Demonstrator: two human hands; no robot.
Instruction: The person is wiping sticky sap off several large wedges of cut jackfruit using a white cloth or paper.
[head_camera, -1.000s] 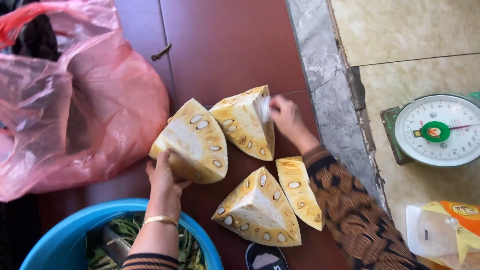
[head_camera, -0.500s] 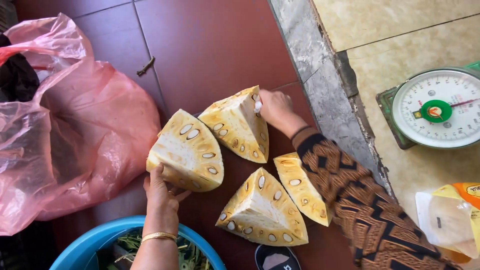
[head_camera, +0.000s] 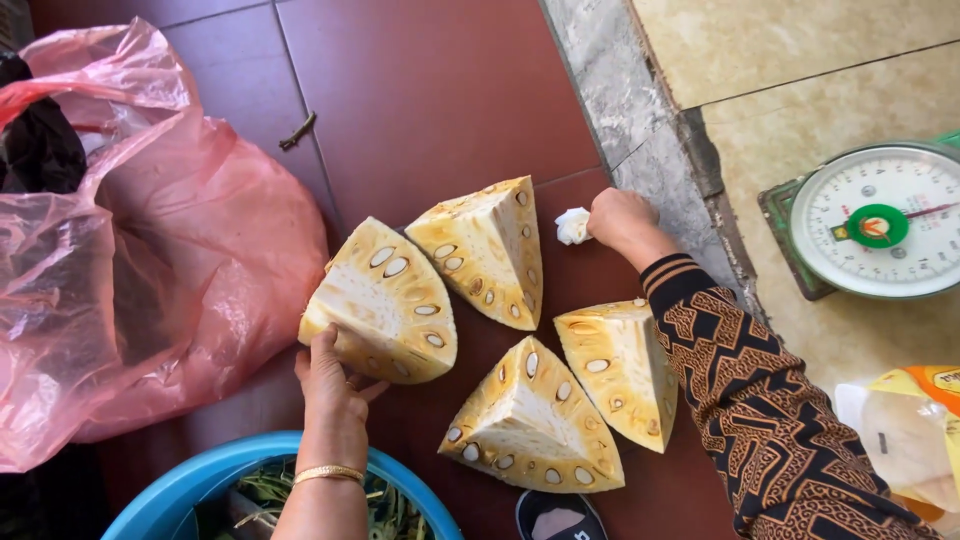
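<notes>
Several cut jackfruit wedges lie on a dark red tiled floor. My left hand (head_camera: 332, 378) rests against the lower edge of the left wedge (head_camera: 385, 300), fingers spread on its rind. My right hand (head_camera: 618, 220) is closed on a small white crumpled tissue (head_camera: 572, 226), just right of the upper wedge (head_camera: 485, 248). Two more wedges lie nearer me: one at the bottom centre (head_camera: 530, 425) and one to its right (head_camera: 620, 368), beside my patterned sleeve.
A large pink plastic bag (head_camera: 130, 250) fills the left side. A blue basin (head_camera: 190, 490) with green scraps sits at the bottom left. A grey stone kerb (head_camera: 640, 110) runs diagonally. A dial weighing scale (head_camera: 880, 222) stands on beige tiles at right, a yellow packet (head_camera: 915, 430) below it.
My right hand has pulled away from the upper wedge to the right, with the tissue in it. The left hand stays on the left wedge.
</notes>
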